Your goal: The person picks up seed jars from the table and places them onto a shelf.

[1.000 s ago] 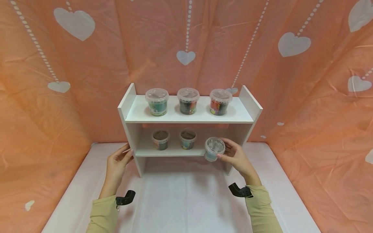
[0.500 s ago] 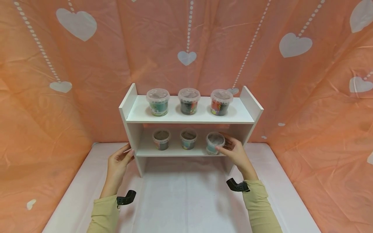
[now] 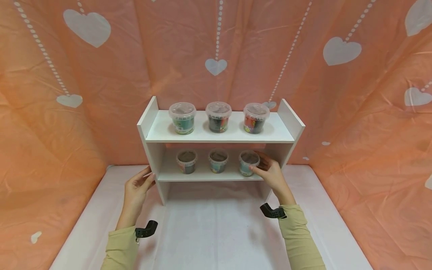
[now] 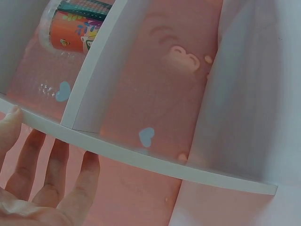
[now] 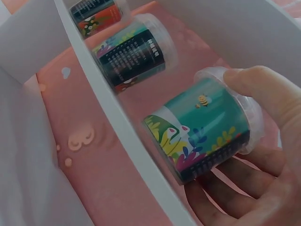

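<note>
My right hand [image 3: 275, 178] holds a small clear-lidded plastic tub [image 3: 249, 163] at the right of the lower shelf. In the right wrist view this tub [image 5: 202, 127] has a teal label with a bee and leaves; thumb and fingers lie around its lid end. The white two-tier shelf unit [image 3: 219, 179] stands ahead. At its left side panel, my left hand [image 3: 135, 193] touches the outer face with fairly straight fingers, thumb near the front edge. Two more tubs stand on the lower shelf: a left tub [image 3: 186, 162] and a middle tub [image 3: 218, 161].
Three larger lidded tubs stand on the upper shelf: a green one [image 3: 182, 118], a dark one [image 3: 218, 117] and a red-and-black one [image 3: 255, 118]. A white-covered table [image 3: 209, 232] lies beneath. An orange curtain with hearts [image 3: 182, 48] surrounds the back and sides.
My right hand has brought the tub back and inward from the lower shelf's front edge, into line with the other two. The left hand stays at the side panel.
</note>
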A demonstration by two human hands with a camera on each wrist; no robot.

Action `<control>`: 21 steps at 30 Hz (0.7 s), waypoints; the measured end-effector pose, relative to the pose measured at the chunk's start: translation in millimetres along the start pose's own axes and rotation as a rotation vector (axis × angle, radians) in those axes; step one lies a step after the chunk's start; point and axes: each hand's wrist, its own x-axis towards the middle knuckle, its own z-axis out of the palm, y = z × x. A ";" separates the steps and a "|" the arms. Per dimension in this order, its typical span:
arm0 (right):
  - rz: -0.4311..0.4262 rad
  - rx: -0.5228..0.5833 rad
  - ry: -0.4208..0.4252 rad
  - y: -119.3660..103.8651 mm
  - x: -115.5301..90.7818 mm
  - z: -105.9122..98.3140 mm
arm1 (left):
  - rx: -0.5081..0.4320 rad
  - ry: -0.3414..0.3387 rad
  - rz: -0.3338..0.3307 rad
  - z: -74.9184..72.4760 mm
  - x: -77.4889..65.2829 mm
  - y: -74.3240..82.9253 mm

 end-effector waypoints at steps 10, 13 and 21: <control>0.037 -0.022 -0.008 -22.9 -6.2 2.4 | 0.024 -0.002 -0.013 -0.6 1.2 -1.2; 0.052 -0.025 -0.004 -24.9 -5.6 3.4 | 0.021 -0.003 -0.015 -1.1 1.6 -1.9; 0.042 0.018 0.007 -24.8 -4.1 5.3 | 0.034 -0.006 -0.005 -1.4 1.4 -1.2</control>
